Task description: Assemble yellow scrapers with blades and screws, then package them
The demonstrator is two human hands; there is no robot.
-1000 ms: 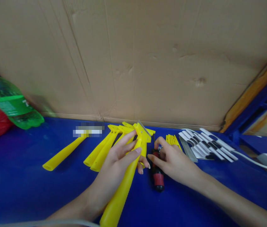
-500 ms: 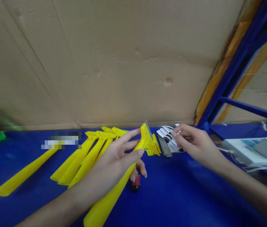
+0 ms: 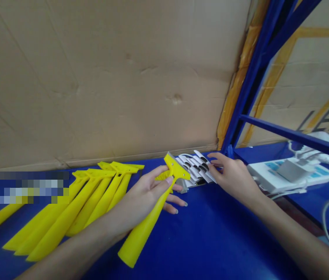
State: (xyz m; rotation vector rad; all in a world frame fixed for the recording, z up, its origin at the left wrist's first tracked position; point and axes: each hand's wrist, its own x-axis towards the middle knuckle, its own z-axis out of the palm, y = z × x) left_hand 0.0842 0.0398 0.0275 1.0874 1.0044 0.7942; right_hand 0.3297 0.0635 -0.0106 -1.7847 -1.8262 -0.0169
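Observation:
My left hand (image 3: 153, 186) grips a yellow scraper (image 3: 149, 227) near its neck, with the thumb across the front and the other fingers spread behind. The scraper's head points up and away, with two small screws on it and a thin metal blade along its far edge. My right hand (image 3: 228, 173) is curled at the right end of a fanned stack of white sleeves (image 3: 192, 165) with black oval marks. Its thumb and forefinger close at the edge of one raised white sleeve (image 3: 201, 157). Grey metal strips (image 3: 184, 186), partly hidden, lie beside the stack.
Several yellow scrapers (image 3: 94, 194) lie overlapping on the blue table (image 3: 199, 241) at left, and another handle (image 3: 1, 219) lies farther left. A white power strip (image 3: 319, 173) with a grey plug and cables stands at right, behind a blue metal frame (image 3: 246, 77). Cardboard (image 3: 109, 77) walls the back.
My view has swung right. The scraper in my left hand has turned so its head's broad face shows. A red-and-black handle below my left hand is out of sight. My right hand remains at the white sleeves.

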